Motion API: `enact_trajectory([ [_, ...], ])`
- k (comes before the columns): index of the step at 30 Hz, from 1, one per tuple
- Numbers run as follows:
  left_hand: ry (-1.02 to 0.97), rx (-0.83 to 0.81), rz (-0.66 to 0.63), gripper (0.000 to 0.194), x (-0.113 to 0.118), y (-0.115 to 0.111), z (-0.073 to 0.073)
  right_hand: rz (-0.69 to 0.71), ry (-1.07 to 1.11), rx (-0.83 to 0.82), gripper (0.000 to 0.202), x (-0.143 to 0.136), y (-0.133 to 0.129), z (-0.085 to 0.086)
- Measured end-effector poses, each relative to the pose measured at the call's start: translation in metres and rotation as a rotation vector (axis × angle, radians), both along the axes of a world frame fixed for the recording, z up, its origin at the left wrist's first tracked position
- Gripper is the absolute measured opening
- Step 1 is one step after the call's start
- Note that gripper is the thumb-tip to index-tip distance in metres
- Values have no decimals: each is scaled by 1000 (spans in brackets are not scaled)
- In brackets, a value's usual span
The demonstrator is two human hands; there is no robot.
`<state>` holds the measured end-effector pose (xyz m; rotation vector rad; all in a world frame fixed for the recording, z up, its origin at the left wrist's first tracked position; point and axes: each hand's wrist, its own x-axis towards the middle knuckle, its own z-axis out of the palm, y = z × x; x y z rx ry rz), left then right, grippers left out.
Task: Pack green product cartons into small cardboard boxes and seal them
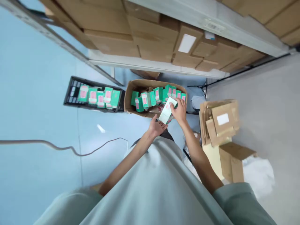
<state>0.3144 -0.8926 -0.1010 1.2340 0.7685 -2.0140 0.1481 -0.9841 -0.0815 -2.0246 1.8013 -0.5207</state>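
Observation:
A pale green and white small box (167, 112) is tilted above the near edge of an open cardboard carton (127, 99). My right hand (179, 110) grips its upper end, thumb on the near face. Below its lower end, my left hand (157, 126) is open, palm up, with its fingers spread close to the box. Several green boxes with pink labels (144, 100) stand in the carton. To the left, a black crate (67, 97) holds several similar green boxes (92, 96).
Metal shelving (150, 64) with brown cartons (154, 37) runs across the top. Folded cardboard (222, 118), an open brown box (231, 161) and a white plastic bag (257, 175) lie at the right. A grey cable (58, 147) crosses the blue floor (47, 125) at left.

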Motion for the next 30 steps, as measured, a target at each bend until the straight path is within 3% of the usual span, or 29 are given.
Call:
enact_trajectory([
  [5, 2, -168, -249, 57, -37, 7, 58, -193, -39, -291, 33, -61, 65, 95],
  [8, -17, -232, -414, 33, -66, 34, 85, -373, -52, -399, 32, -95, 136, 134],
  [11, -13, -263, -618, 15, -101, 81, 105, -597, -69, -442, 34, -126, 227, 157],
  [14, 24, -285, -850, 17, -140, 148, 121, -871, -79, -473, 37, -151, 335, 171],
  [17, 83, -323, -1074, 27, -176, 229, 133, -1160, -18, -505, 34, -163, 455, 182],
  [23, 154, -314, -1507, 18, -220, 391, 148, -1584, 139, -491, 25, -141, 679, 189],
  [27, 169, -260, -1780, 44, -237, 475, 158, -1812, 149, -491, 24, -112, 781, 188],
  [30, 165, -270, -1981, 39, -252, 523, 164, -1944, 151, -513, 25, -91, 829, 188],
])
